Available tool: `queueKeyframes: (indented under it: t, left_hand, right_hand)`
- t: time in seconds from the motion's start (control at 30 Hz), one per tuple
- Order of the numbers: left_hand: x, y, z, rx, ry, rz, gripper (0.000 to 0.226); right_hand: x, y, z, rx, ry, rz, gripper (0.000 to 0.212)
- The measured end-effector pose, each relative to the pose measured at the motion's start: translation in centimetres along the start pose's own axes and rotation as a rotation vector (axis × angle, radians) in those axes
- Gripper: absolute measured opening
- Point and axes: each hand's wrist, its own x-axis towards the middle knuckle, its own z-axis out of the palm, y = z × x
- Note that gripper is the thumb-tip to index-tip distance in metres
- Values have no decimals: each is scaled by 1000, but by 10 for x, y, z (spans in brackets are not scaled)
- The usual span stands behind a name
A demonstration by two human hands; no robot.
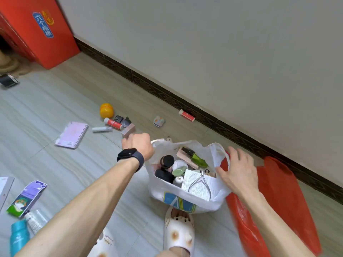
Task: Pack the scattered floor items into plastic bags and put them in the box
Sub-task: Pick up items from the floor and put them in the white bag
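Nearby, white bag [160, 188], pink notebook [72, 135], red bag [278, 193]

The floor [55, 101] is pale grey tile with a faint wood-like grain. Along its far edge runs a dark patterned skirting board [167, 97], under a plain off-white wall [204, 43]. At the near edge, a white slipper [179, 232] with brown spots points toward the wall. A second slipper [104, 242] beside it is partly hidden. A beige woven thing [7, 62] lies at the far left edge.
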Motion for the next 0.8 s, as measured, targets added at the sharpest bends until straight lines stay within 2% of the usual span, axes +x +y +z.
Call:
queueKeyframes:
  t: [0.03, 0.1, 0.17, 0.2, 0.23, 0.3, 0.37, 0.4, 0.47, 0.57, 0.63, 0.7, 0.8]
  left_hand:
    - [-1, -4, -1, -102, -32, -24, 25]
    - [-8, -3, -7, -280, -70, -16, 18]
    - [-15, 3, -14, -512, -117, -17, 13]
    - [-18, 7, -17, -635, -152, -25, 14]
    - [-21, 10, -21, -751, -186, -44, 17]
    - [-30, 18, -32, -935, -292, -85, 19]
    - [-42, 23, -45, -1063, -443, -131, 19]
    - [-47, 23, -51, -1092, -504, -150, 21]
    - [-54, 16, -63, -1084, -563, -154, 27]
    - [-64, 6, -90, -1107, -505, -147, 25]
    - [-81, 5, -105, -1174, -425, -141, 14]
    - [-97, 4, -112, -1196, -441, -121, 14]
    - [-123, -21, -124, -1234, -479, -105, 21]
  right_hand:
    - [-5, 8, 2, 23, -113, 71, 68]
    - [-14, 17, 2, 113, -211, 168, 43]
    - [-25, 22, 1, 241, -137, 200, 19]
    - [-30, 21, -1, 322, -109, 215, 14]
    - [-33, 19, -3, 456, -91, 241, 13]
    - [-35, 9, -13, 881, -82, 334, 16]
    - [-32, 2, -27, 1249, -54, 391, 15]
    - [-31, -2, -38, 1354, -60, 383, 17]
    - [-29, -13, -60, 1421, -135, 354, 21]
    - [-26, -40, -98, 1381, -319, 288, 30]
    - [-27, -56, -120, 1291, -317, 216, 31]
    - [-30, -66, -127, 1263, -301, 156, 28]
    - [-50, -69, -127, 1436, -340, 120, 26]
